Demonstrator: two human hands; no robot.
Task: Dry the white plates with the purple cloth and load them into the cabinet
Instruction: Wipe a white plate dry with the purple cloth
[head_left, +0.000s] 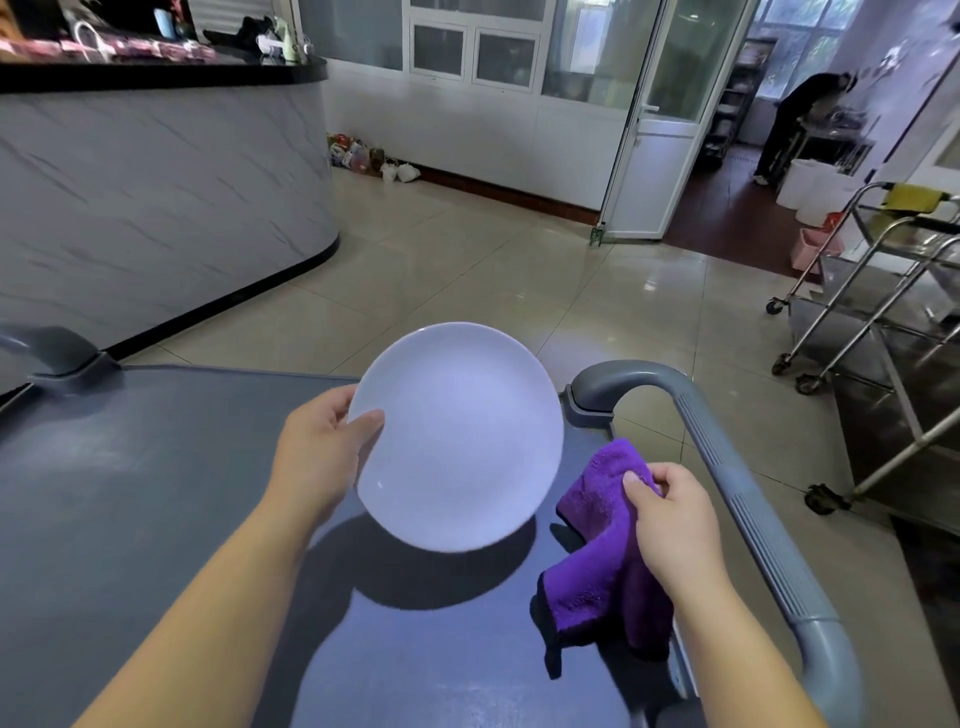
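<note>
A round white plate (457, 436) is held tilted above the grey cart top (156, 493), its face toward me. My left hand (324, 449) grips its left rim, thumb on the face. To the right of the plate, my right hand (672, 519) pinches a purple cloth (597, 551) that hangs down over the cart's right side. Cloth and plate are apart. No cabinet is in view.
The cart's grey handle (727, 467) curves along the right. A marble-look counter (156, 197) stands at the left. Steel trolleys (883, 322) sit at the right. A person bends over a table far back right, beyond a glass door (660, 119). Tiled floor lies ahead.
</note>
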